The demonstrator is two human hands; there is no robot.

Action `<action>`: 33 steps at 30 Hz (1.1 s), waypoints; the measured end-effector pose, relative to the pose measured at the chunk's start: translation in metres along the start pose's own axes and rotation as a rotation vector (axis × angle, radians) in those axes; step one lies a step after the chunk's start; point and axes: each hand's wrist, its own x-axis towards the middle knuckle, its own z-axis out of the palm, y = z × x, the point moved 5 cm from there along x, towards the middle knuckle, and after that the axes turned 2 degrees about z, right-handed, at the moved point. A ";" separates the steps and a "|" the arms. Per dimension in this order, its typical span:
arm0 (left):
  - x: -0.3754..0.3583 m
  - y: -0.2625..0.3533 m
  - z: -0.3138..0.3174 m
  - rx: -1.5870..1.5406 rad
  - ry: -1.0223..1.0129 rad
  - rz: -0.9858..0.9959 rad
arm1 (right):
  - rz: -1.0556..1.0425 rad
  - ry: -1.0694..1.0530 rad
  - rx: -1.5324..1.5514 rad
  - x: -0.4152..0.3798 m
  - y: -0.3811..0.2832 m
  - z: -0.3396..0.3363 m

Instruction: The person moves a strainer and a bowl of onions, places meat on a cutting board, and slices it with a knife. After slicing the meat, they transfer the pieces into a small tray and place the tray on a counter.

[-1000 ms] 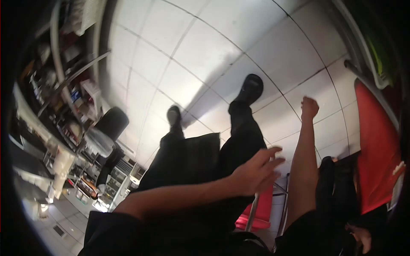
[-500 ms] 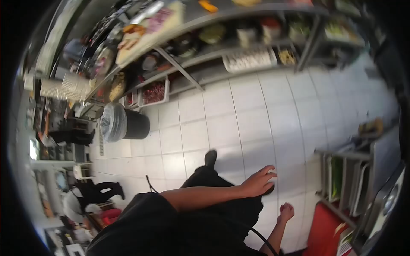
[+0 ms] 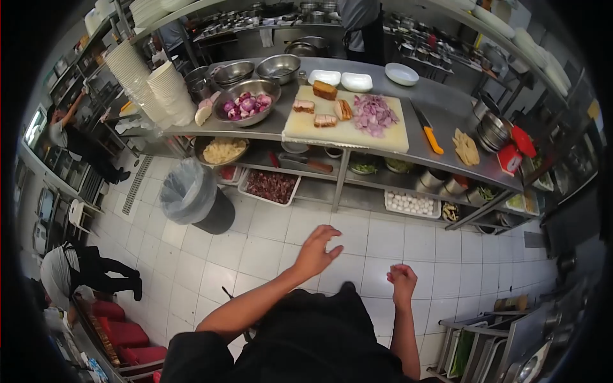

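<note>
My left hand (image 3: 317, 251) hangs over the tiled floor in front of the counter, fingers apart and holding nothing. To its right is my right hand (image 3: 402, 281), its fingers curled in and nothing showing in them. Neither touches anything. Ahead, a cutting board (image 3: 297, 135) lies on the steel counter (image 3: 440, 102), bearing chunks of browned pork belly (image 3: 324, 90) and a heap of chopped purple onion (image 3: 375, 115). A knife with an orange handle (image 3: 433, 140) rests right of the board. Peeled onions (image 3: 246, 106) fill a metal bowl (image 3: 268, 89) on the left.
A lined trash bin (image 3: 217, 210) stands before the counter's left end. The lower shelf holds a tub of dark red pieces (image 3: 271, 186) and a tray of eggs or mushrooms (image 3: 410, 203). Two people are at left, others behind the counter. A metal rack (image 3: 472, 338) stands at lower right.
My view has swung round and levelled, so the counter now lies straight ahead. My left hand has come up toward the counter; my right hand stays curled.
</note>
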 end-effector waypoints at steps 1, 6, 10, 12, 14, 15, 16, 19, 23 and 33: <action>0.007 -0.008 -0.015 0.036 0.040 0.002 | -0.002 -0.029 -0.017 0.009 -0.018 0.023; 0.071 -0.037 -0.077 0.159 0.177 0.002 | -0.043 -0.158 -0.002 0.065 -0.075 0.114; 0.151 -0.063 -0.098 0.187 0.235 0.021 | -0.152 -0.270 -0.024 0.126 -0.114 0.178; 0.198 -0.077 -0.097 0.261 0.231 0.064 | -0.210 -0.307 -0.097 0.161 -0.142 0.216; 0.233 -0.091 -0.088 0.290 0.220 0.032 | -0.269 -0.341 -0.167 0.189 -0.165 0.252; 0.249 -0.085 -0.086 0.408 0.279 0.186 | -0.267 -0.365 -0.169 0.206 -0.176 0.268; 0.266 -0.085 -0.083 0.442 0.234 0.176 | -0.263 -0.392 -0.171 0.220 -0.184 0.284; 0.295 -0.087 -0.074 0.546 0.124 0.121 | -0.246 -0.462 -0.206 0.246 -0.200 0.326; 0.336 -0.090 -0.075 0.591 0.079 0.244 | -0.237 -0.521 -0.260 0.272 -0.206 0.360; 0.385 -0.123 -0.076 0.589 -0.111 0.462 | -0.302 -0.466 -0.386 0.291 -0.193 0.388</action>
